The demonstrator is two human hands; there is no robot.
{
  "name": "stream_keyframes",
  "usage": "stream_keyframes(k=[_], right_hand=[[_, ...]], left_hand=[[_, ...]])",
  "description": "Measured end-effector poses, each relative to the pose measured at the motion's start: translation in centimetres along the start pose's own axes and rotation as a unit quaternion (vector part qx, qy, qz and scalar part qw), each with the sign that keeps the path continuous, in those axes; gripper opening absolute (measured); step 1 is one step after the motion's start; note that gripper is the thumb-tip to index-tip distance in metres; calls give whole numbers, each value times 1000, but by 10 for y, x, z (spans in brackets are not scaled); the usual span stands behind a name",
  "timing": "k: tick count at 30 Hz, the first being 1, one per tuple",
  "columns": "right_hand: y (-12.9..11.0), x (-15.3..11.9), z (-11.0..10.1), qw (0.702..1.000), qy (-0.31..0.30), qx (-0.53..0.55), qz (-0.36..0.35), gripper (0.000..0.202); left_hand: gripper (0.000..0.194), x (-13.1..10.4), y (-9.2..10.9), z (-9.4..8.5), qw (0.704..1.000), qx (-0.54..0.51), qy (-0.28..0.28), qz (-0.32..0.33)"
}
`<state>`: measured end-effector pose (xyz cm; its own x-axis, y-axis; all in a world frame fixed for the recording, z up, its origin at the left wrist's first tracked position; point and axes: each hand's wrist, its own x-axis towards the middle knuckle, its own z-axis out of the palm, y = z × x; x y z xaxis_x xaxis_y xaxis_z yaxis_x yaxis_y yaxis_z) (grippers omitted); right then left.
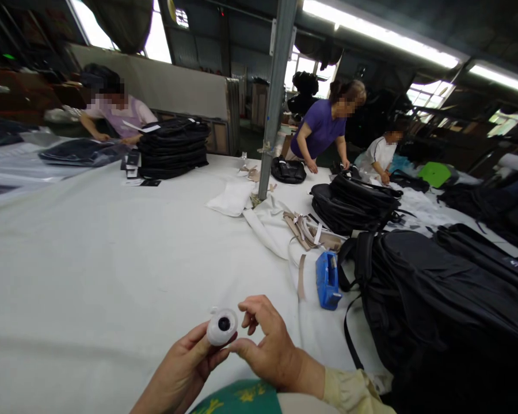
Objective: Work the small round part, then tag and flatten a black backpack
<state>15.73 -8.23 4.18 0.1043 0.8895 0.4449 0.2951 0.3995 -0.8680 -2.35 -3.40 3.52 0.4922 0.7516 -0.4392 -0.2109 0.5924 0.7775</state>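
Note:
A small whitish roll (222,326) with a dark round centre is held near the table's front edge by my left hand (187,361). Its fingers and thumb wrap round the lower part of the roll. My right hand (271,345) is just to the right, thumb and bent fingers apart, with nothing between them. Its thumb tip comes close to the left fingertips; whether they touch is unclear. Farther right, a blue tape dispenser (328,280) rests on the white-covered table (125,259), beside brown and white strips (308,233).
Large black bags (431,287) fill the right side. Behind them stands another stack of black bags (354,201). A grey post (273,103) rises from the table. Black bags are piled (172,149) at the far left. Three people work along the far side.

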Motion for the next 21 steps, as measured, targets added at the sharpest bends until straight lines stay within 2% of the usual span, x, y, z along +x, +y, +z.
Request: stream_keyframes(k=[3,6,9,13,16,21], right_hand=[[4,0,2,999,-15,4,43,56],[3,3,3,996,-28,-36,79,61],[-3,6,2,992,-41,-81,92,52],[-4,7,4,990,-37,-74,118,43],[-1,5,8,989,-24,-65,128,39],[0,5,7,994,-41,-34,91,49]], left_hand=[[30,2,-2,0,1000,8,-18,-2],[33,5,-4,0,999,35,-29,15],[36,9,-8,-7,996,81,-14,33],[39,14,-14,-19,991,123,-6,59],[37,16,-16,-21,992,113,-14,53],[28,13,-10,-12,998,40,-44,9]])
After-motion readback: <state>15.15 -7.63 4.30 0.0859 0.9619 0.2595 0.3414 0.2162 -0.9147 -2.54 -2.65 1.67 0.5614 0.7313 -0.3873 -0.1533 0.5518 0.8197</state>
